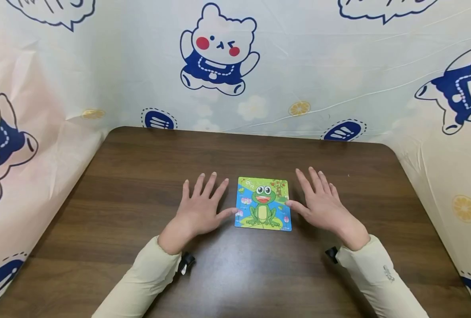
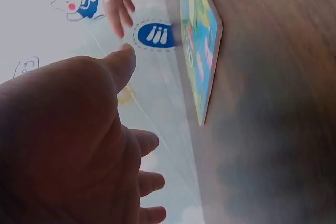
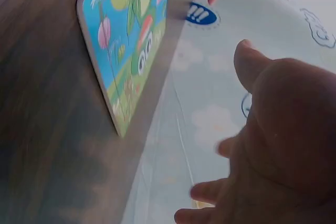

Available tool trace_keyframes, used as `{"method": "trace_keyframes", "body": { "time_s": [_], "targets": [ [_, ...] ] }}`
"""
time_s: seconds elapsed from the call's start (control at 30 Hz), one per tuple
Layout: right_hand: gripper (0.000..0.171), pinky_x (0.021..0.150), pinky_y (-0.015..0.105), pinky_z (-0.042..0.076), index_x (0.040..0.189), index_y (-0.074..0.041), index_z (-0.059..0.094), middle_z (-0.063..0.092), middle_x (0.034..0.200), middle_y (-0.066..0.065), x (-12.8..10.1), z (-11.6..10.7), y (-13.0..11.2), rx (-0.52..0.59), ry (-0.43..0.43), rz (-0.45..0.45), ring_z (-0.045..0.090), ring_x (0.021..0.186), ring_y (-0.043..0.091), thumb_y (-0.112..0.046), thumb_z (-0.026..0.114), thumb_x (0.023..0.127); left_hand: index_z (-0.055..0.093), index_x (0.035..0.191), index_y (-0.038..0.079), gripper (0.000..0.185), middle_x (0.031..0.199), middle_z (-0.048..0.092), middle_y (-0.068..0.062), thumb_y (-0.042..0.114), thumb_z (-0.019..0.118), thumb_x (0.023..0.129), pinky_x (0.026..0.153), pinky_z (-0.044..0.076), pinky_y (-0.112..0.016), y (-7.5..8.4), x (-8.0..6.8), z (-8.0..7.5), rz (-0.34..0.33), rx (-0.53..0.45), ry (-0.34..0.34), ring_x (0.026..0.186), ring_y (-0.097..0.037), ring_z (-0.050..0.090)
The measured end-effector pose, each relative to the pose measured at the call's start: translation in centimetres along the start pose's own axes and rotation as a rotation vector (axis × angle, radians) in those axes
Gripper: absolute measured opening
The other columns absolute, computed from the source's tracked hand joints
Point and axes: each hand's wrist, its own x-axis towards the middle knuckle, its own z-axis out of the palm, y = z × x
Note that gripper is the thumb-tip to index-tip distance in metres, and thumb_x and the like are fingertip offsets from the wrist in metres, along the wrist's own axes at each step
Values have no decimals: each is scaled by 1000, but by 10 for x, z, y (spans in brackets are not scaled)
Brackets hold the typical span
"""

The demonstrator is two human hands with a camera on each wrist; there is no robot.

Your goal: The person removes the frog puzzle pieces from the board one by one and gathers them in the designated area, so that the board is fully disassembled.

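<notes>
Fingers (image 1: 203, 187) of my left hand (image 1: 198, 212) lay spread and flat on the worktop (image 1: 140, 176), gripping nothing; those of my right hand (image 1: 324, 207) were spread likewise, empty. Between them the frog puzzle board (image 1: 264, 204) lay flat near the worktop's middle, each thumb tip reaching its side edge, though I could not tell whether either touched it. As far as the head view showed, the frog picture looked whole, with no loose pieces beside it, so I judged nothing lifted out yet. No containers were visible. A cartoon-bear sheet (image 1: 219, 53) hung behind.
</notes>
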Motion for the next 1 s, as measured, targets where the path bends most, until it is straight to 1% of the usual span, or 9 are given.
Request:
{"method": "trace_keyframes", "body": {
  "time_s": [0.17,0.3,0.47,0.53,0.63,0.77,0.83,0.93,1.0],
  "targets": [
    [95,114,75,23,165,-19,5,7,168,28,16,11,-14,24,27,-112,14,152,53,-50,64,97,18,164,28,85,173,8,-10,72,44,96,123,3,-68,10,-1,6,43,25,-63,159,-39,5],
    [97,114,68,32,165,-19,8,12,166,29,30,20,-21,46,65,-197,24,150,52,-44,70,95,19,164,28,85,173,9,-7,73,43,96,124,5,-66,20,-2,12,82,50,-108,159,-37,6],
    [84,108,63,44,162,-14,23,33,158,29,48,25,-29,92,123,-233,43,139,49,-40,69,96,20,163,30,85,173,11,-7,75,42,95,124,5,-65,32,-1,18,142,69,-130,159,-36,7],
    [74,107,59,47,159,-13,32,42,152,25,55,24,-32,127,138,-224,51,134,44,-38,67,99,20,163,30,85,173,11,-6,75,42,95,125,5,-64,37,0,20,158,78,-139,159,-36,6],
    [57,100,53,52,152,-11,46,56,140,20,67,25,-36,234,144,-195,60,121,34,-37,60,103,20,163,31,84,173,10,-6,75,41,95,125,5,-63,44,2,22,196,86,-162,159,-35,5],
    [41,90,46,54,139,-12,62,68,127,10,82,27,-41,397,122,-124,65,106,26,-36,53,106,19,164,32,83,173,9,-4,75,39,96,126,7,-61,53,4,25,250,85,-194,160,-33,4],
    [38,86,42,54,134,-14,66,72,121,7,88,29,-41,442,91,-86,66,100,23,-36,51,107,19,163,32,83,173,9,-3,75,40,96,127,9,-57,57,5,25,273,85,-202,160,-32,5],
    [36,69,36,53,130,-16,69,75,97,9,95,36,-41,499,31,-57,67,80,23,-35,49,107,19,163,33,82,173,8,-1,75,39,96,128,12,-52,62,5,28,317,91,-215,160,-32,5],
    [36,58,31,48,129,-16,69,70,78,9,98,40,-41,516,5,-58,63,65,24,-34,47,108,19,163,33,82,173,7,-1,75,39,96,129,13,-50,65,6,29,341,101,-224,160,-32,4]
  ]
}}
